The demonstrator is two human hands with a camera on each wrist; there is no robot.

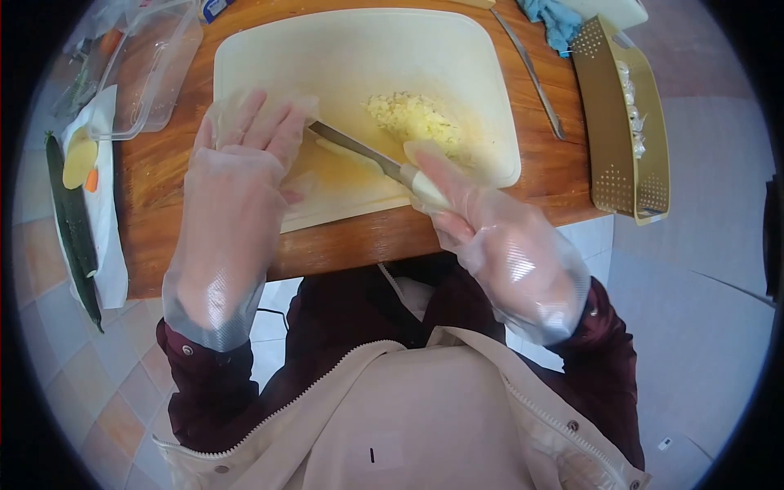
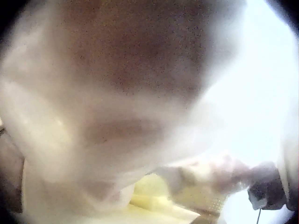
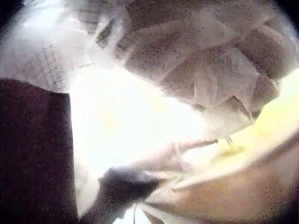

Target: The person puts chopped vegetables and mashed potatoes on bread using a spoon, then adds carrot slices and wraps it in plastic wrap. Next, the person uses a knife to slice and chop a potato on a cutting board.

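My right hand, in a clear plastic glove, grips the white handle of a knife. Its blade points left over a cream cutting board. Along the blade's near side lies a thin pale yellow piece. Beyond the knife is a pile of finely chopped pale yellow bits. Left of the blade tip, my gloved left hand is on the board with its fingers extended; whether anything is under it cannot be seen. Both wrist views are blurred, with glove plastic covering much of them.
At the left are a cucumber, a peeled yellow piece and an orange piece by white paper, plus a clear container. To the right lie a metal utensil, a blue cloth and a tan perforated basket.
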